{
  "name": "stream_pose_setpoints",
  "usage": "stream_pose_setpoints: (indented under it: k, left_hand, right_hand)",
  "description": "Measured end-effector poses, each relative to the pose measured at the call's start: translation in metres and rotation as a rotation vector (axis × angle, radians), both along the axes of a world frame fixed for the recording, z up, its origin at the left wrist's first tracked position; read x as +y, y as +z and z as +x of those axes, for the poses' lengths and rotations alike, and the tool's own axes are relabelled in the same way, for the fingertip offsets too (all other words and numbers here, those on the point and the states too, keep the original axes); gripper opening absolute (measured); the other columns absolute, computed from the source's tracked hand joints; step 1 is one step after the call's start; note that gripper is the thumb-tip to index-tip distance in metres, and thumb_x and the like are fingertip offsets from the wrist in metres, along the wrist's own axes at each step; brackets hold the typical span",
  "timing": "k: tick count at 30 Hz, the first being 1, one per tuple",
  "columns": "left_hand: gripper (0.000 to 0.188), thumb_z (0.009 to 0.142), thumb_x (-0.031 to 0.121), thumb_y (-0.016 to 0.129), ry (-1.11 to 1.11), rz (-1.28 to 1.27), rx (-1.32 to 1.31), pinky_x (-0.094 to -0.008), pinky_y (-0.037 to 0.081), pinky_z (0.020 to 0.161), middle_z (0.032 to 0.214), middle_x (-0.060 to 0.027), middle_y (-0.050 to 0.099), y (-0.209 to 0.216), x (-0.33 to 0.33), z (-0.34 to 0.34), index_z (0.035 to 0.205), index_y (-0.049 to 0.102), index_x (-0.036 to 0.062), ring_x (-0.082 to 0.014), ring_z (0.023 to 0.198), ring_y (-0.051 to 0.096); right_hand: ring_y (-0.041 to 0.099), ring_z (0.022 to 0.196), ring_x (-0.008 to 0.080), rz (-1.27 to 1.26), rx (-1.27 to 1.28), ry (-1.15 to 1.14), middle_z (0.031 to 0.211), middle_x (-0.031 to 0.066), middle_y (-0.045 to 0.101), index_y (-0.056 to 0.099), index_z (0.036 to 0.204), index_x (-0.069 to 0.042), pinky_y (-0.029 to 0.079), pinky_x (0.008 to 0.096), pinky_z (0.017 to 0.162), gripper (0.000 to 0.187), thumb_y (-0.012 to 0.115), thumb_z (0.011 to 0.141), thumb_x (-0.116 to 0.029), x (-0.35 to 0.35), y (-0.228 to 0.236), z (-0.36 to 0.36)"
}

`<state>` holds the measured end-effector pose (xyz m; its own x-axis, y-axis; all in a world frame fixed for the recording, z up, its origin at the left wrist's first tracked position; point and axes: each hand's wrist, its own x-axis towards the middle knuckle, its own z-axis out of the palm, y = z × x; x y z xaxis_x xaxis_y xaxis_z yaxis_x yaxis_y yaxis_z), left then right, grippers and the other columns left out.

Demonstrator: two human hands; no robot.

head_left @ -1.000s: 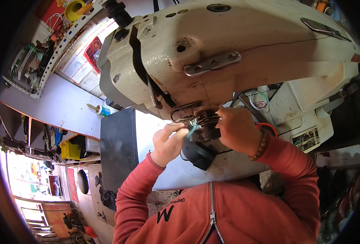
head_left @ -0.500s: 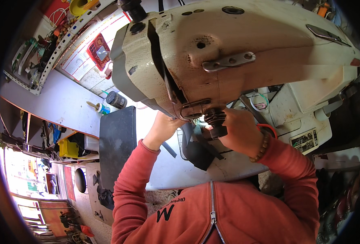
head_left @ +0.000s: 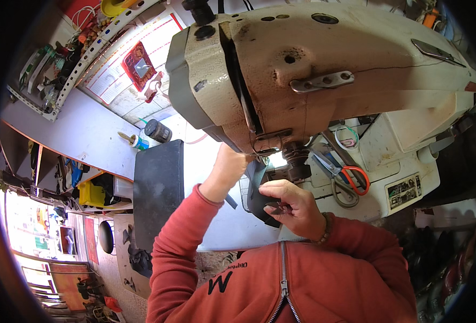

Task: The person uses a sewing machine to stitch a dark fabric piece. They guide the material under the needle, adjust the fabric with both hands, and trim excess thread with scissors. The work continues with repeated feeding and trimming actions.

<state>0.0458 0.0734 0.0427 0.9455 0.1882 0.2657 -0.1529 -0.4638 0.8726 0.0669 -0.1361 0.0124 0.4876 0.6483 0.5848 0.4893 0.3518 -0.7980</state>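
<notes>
A large cream sewing machine point(head_left: 281, 86) with scuffed paint spans the upper middle. Close under its head, my left hand point(head_left: 227, 172) is closed on the upper end of a black piece of sheet material point(head_left: 257, 202); its fingertips are partly hidden by the machine. My right hand point(head_left: 297, 210) is in front of the machine's dark round knob point(head_left: 297, 161), right beside the black piece. Thumb and fingers pinch something small and dark, too little seen to name. Scissors point(head_left: 351, 180) with orange-red handles lie on the machine bed to the right.
A black flat board point(head_left: 159, 194) lies left of my left forearm. Behind it stand a dark jar point(head_left: 158, 131) and a small blue-and-white pot point(head_left: 138, 142) with a brush. A red stand-like object point(head_left: 138, 65) is by the wall, and a perforated metal shelf point(head_left: 82, 67) juts in at the upper left.
My right hand has drawn back from beside the machine's knob toward my body, and the scissors now show. My left hand stays under the head. The whole view has shifted slightly.
</notes>
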Motion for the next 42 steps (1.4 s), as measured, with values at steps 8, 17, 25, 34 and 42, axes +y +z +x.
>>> stream_pose_setpoints:
  k: [8, 17, 25, 34, 42]
  left_hand:
    - [0.018, 0.094, 0.0, 0.058, 0.282, -0.613, 0.195, -0.0241, 0.048, 0.082, 0.099, -0.0017, 0.066, -0.009, -0.026, -0.025, 0.111, 0.064, -0.0025, -0.0096, 0.087, 0.058]
    - [0.033, 0.087, 0.002, 0.068, 0.054, -0.69, 0.175, -0.0231, 0.046, 0.08, 0.103, -0.0032, 0.059, -0.002, -0.03, -0.038, 0.117, 0.055, 0.0006, -0.0079, 0.09, 0.055]
    - [0.019, 0.084, -0.002, 0.064, 0.102, -0.655, 0.1, -0.0213, 0.046, 0.069, 0.091, 0.0001, 0.066, -0.003, -0.027, -0.033, 0.103, 0.064, 0.0012, -0.0068, 0.079, 0.059]
    - [0.03, 0.086, -0.009, 0.056, 0.124, -0.568, 0.167, -0.023, 0.046, 0.077, 0.095, -0.0017, 0.063, 0.0, -0.029, -0.027, 0.115, 0.057, -0.0025, -0.0068, 0.084, 0.056]
    - [0.014, 0.087, -0.002, 0.063, 0.16, -0.57, 0.188, -0.0219, 0.044, 0.07, 0.087, -0.0002, 0.066, 0.0, -0.031, -0.035, 0.1, 0.066, -0.0039, -0.0062, 0.077, 0.056]
  right_hand:
    - [0.062, 0.095, 0.0168, -0.161, 0.241, 0.064, 0.116, 0.0129, 0.064, 0.063, 0.124, 0.004, 0.05, 0.0265, 0.085, 0.032, 0.066, 0.093, -0.005, 0.007, 0.014, -0.007]
    - [0.068, 0.082, 0.0294, -0.25, -0.124, -0.068, 0.1, 0.0133, 0.067, 0.067, 0.116, -0.006, 0.055, 0.0365, 0.07, 0.039, 0.072, 0.078, 0.001, 0.002, 0.014, 0.008]
    - [0.065, 0.069, 0.03, -0.379, -0.242, -0.107, 0.081, 0.0092, 0.063, 0.061, 0.105, -0.007, 0.048, 0.0405, 0.056, 0.034, 0.077, 0.083, -0.027, -0.016, 0.034, 0.031]
    - [0.06, 0.06, 0.0198, -0.375, -0.727, -0.454, 0.07, 0.0026, 0.051, 0.056, 0.085, -0.011, 0.045, 0.035, 0.049, 0.019, 0.072, 0.086, -0.021, -0.014, 0.039, 0.065]
    - [0.063, 0.062, 0.0176, -0.374, -0.797, -0.419, 0.077, 0.0034, 0.055, 0.06, 0.084, -0.012, 0.047, 0.0335, 0.05, 0.01, 0.064, 0.084, -0.021, -0.006, 0.047, 0.067]
